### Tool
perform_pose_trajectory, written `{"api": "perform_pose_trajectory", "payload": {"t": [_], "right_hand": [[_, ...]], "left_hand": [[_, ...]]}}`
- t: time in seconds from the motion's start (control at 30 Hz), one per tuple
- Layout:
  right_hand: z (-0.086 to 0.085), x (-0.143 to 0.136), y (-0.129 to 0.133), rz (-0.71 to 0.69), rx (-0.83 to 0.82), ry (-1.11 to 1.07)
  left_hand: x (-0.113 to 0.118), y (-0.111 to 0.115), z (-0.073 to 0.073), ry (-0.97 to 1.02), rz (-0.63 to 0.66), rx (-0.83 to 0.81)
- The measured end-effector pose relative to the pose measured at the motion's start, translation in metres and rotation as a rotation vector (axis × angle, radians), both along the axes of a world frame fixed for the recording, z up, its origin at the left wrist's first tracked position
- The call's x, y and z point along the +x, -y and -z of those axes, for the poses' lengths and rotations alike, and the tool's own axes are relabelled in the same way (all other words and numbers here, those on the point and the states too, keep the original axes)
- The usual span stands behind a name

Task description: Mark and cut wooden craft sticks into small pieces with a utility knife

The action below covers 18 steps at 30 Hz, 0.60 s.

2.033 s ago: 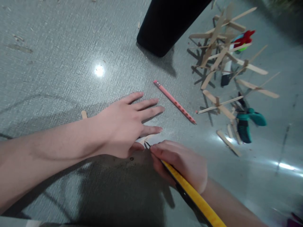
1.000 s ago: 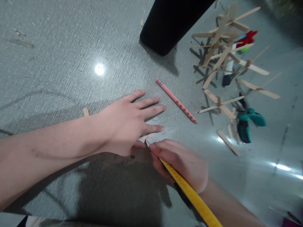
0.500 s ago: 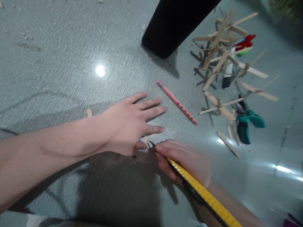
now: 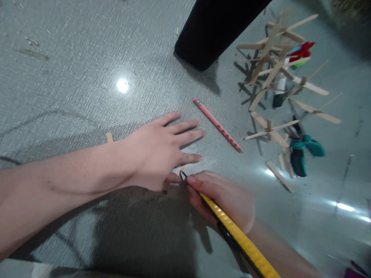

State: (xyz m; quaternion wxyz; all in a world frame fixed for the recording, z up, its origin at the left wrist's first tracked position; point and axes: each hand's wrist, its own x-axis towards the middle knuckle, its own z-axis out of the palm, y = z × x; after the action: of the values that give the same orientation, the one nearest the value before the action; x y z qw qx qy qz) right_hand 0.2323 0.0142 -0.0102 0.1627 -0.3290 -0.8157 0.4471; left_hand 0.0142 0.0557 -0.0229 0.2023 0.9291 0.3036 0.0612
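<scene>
Palm down with fingers spread, my left hand (image 4: 165, 150) lies flat over a thin wooden stick (image 4: 182, 168), most of which is hidden beneath it. My right hand (image 4: 222, 197) grips a yellow and black tool (image 4: 240, 241) near its front end. The dark pointed tip of that tool meets the stick just beside my left thumb. Beyond my left fingertips lies a pink pencil (image 4: 217, 125) with darker dots. Another stick end (image 4: 109, 137) pokes out from behind my left forearm.
A black object (image 4: 214, 34) stands at the top centre. Wooden stick assemblies (image 4: 269, 73) spread across the right, near a teal-handled tool (image 4: 298, 156) and a loose stick (image 4: 279, 177). Small wood scraps lie on the grey table (image 4: 72, 50) at the upper left.
My right hand and the yellow tool have shifted slightly left, bringing the tip a little closer to my left thumb. My left hand stays in nearly the same place.
</scene>
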Motion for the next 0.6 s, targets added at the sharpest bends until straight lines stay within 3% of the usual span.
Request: {"api": "perform_pose_trajectory", "payload": {"t": [0.13,0.33,0.6], "right_hand": [[-0.007,-0.001,-0.002,-0.051,-0.072,0.066],[-0.003,0.004,0.000,-0.043,-0.031,0.083],[0.008,0.010,0.002,0.080,0.219,-0.049]], "left_hand": [[-0.001,0.000,0.000,-0.014,-0.005,0.004],[-0.001,-0.001,0.000,-0.014,0.009,-0.022],[-0.003,0.000,0.002,0.001,0.017,0.019]]}}
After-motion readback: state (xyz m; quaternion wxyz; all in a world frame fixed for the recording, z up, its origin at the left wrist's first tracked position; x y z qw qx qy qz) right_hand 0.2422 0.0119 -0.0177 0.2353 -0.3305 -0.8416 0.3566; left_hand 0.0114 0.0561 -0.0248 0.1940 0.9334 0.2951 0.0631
